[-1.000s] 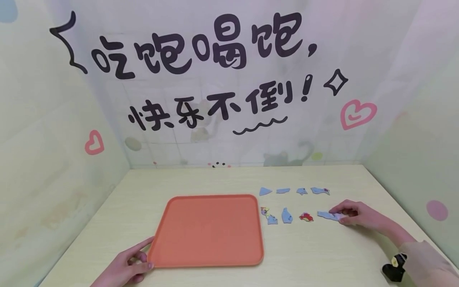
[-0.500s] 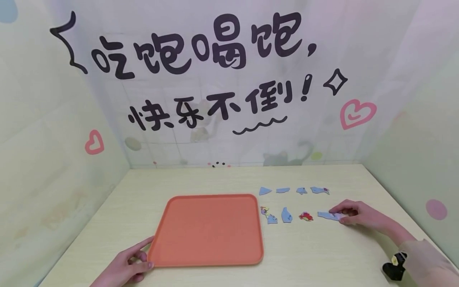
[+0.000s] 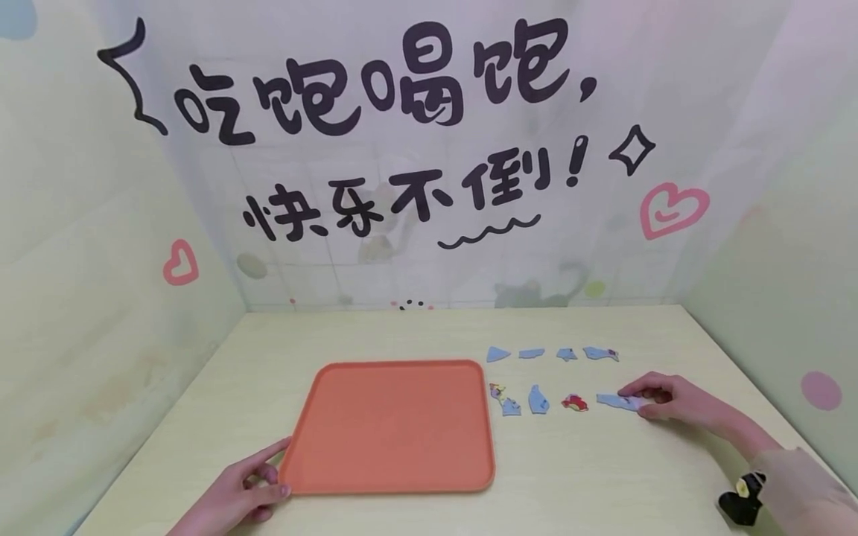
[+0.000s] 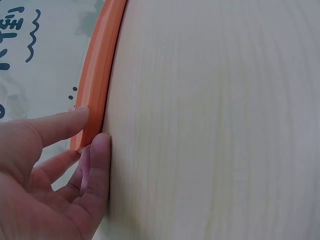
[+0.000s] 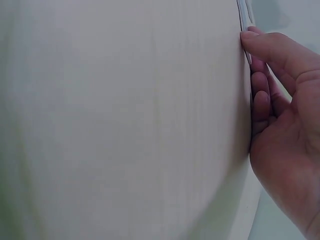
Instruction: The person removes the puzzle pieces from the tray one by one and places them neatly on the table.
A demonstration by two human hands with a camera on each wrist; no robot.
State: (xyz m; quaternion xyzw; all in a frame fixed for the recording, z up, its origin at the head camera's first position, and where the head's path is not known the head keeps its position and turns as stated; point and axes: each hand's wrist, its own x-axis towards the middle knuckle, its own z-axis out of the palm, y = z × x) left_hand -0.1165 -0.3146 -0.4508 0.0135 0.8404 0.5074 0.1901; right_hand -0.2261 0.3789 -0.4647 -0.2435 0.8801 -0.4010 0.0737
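An orange tray (image 3: 389, 428) lies flat on the table, left of the puzzle pieces. At its near left corner my left hand (image 3: 244, 484) pinches the rim; in the left wrist view the thumb (image 4: 70, 125) lies against the rim (image 4: 95, 95) and other fingers curl by the corner. My right hand (image 3: 677, 402) pinches the right end of a long light-blue puzzle piece (image 3: 611, 401), which lies at table level. Only a thin edge of that piece (image 5: 244, 17) shows in the right wrist view, beside my thumb. Fingertips cover its right end.
Several puzzle pieces form two rows right of the tray: a blue triangle (image 3: 497, 354), a strip (image 3: 532, 353) and others behind; a blue piece (image 3: 538, 400) and a red one (image 3: 574, 403) in front. A black device (image 3: 740, 506) sits at the right wrist. Printed curtains enclose the table.
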